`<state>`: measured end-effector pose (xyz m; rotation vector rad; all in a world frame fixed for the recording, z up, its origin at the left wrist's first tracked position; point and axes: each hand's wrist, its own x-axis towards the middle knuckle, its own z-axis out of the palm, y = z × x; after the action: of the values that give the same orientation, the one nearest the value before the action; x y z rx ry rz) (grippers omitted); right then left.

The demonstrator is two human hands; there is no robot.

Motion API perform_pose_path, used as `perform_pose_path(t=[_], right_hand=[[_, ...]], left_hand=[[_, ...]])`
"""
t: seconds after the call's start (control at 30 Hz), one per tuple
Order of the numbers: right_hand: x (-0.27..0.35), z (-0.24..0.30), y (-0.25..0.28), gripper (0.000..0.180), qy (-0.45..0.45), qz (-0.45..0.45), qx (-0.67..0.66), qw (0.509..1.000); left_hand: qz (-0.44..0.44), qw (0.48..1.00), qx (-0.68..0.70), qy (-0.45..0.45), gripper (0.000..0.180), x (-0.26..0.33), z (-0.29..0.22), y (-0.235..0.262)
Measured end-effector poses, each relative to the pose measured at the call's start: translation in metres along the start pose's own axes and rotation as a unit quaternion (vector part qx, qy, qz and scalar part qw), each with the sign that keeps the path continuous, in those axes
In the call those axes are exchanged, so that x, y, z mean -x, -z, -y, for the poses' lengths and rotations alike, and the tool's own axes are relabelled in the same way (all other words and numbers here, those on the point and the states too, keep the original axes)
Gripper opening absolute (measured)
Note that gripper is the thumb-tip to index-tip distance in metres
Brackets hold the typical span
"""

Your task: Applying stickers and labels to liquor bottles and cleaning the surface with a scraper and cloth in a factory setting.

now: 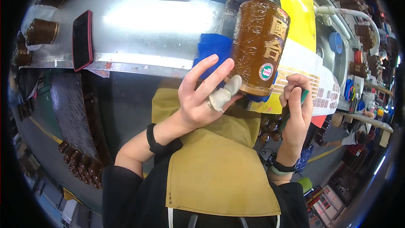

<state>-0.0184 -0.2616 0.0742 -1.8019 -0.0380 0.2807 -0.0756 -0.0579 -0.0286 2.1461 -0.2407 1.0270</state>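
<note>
A glossy brown bottle [258,42] with raised gold characters and a round white-and-green sticker rests tilted on blue cloth [213,50], its base toward me. My left hand [202,95] is beside the base with its fingers spread. One finger wears a whitish finger cover and lies at the bottle's lower edge; whether it presses there I cannot tell. To the right of the bottle, my right hand [298,105] is closed around a thin dark green piece [285,117], mostly hidden by the palm and fingers. Its exact kind does not show.
A phone [82,40] in a red case lies by the metal bench's [160,25] front edge. More brown bottles [42,32] stand at the far left. Right of my bottle are a yellow sheet [297,12] and a white sheet of stickers [322,88]. A white pipe [358,13] curves beyond.
</note>
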Motion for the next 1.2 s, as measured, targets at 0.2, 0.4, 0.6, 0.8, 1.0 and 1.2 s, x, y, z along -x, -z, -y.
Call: perform_pose_path(t=[0.2,0.4,0.6,0.8,1.0,1.2], right_hand=[[-0.002,-0.009,0.0,0.016,0.032,0.013,-0.004,0.999],[-0.008,-0.014,-0.003,0.009,0.048,0.07,0.052,0.995],[-0.014,0.009,0.007,0.038,0.071,0.08,0.166,0.98],[-0.021,0.012,0.02,0.035,0.089,0.136,0.243,0.956],[-0.02,0.023,0.027,0.02,0.082,0.154,0.195,0.965],[-0.022,0.017,0.022,0.019,0.082,0.122,0.189,0.971]], left_hand=[[0.072,0.995,-0.069,-0.022,0.043,-0.011,-0.013,0.001],[0.079,0.991,0.001,-0.112,0.032,-0.039,-0.008,-0.007],[0.045,0.995,0.08,-0.028,0.042,-0.037,-0.004,0.007],[-0.002,0.999,0.019,-0.043,0.031,-0.02,-0.001,-0.003],[0.011,0.998,-0.033,-0.051,0.022,-0.017,-0.005,0.001],[0.004,0.997,-0.072,-0.026,0.029,-0.016,-0.014,-0.002]])
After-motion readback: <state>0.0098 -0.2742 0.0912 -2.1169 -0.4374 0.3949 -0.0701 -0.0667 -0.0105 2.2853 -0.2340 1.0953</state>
